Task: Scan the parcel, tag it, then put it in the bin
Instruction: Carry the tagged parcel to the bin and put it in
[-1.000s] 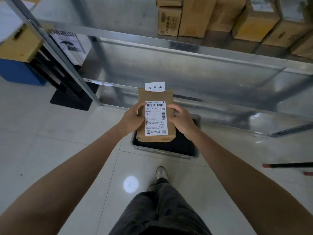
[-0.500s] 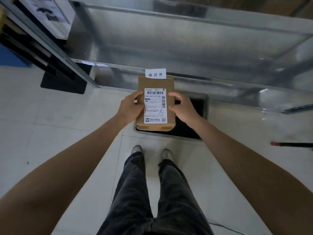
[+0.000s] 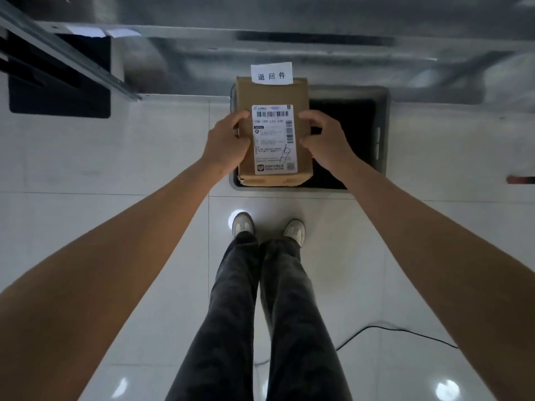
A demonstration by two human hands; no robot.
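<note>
A: How far along does this look?

B: Near the end, I'd say. The parcel [image 3: 272,131] carries a white tag [image 3: 271,73] with printed characters, stuck at its far edge and standing up past it, so the tagging appears done. Whether it was scanned I can't tell from here; the shipping label [image 3: 274,139] faces up with its barcode plain to see, but no scanner is in view.

A: So only the bin is left?

B: That's my reading. The bin [image 3: 381,134] sits on the floor just under the edge of the metal shelf [image 3: 318,62], its dark inside open. The parcel is held over the bin's left part, not yet inside it.

A: And the hands?

B: The left hand [image 3: 227,143] is closed around the parcel's left edge, thumb resting on top by the label. The right hand [image 3: 324,140] holds the right edge, fingers curled loosely, thumb at the label's border. Both grip the parcel; it lies flat between them, label toward the camera.

A: What remains, then?

B: Lowering or letting go, so that it drops into the bin right beneath.
</note>
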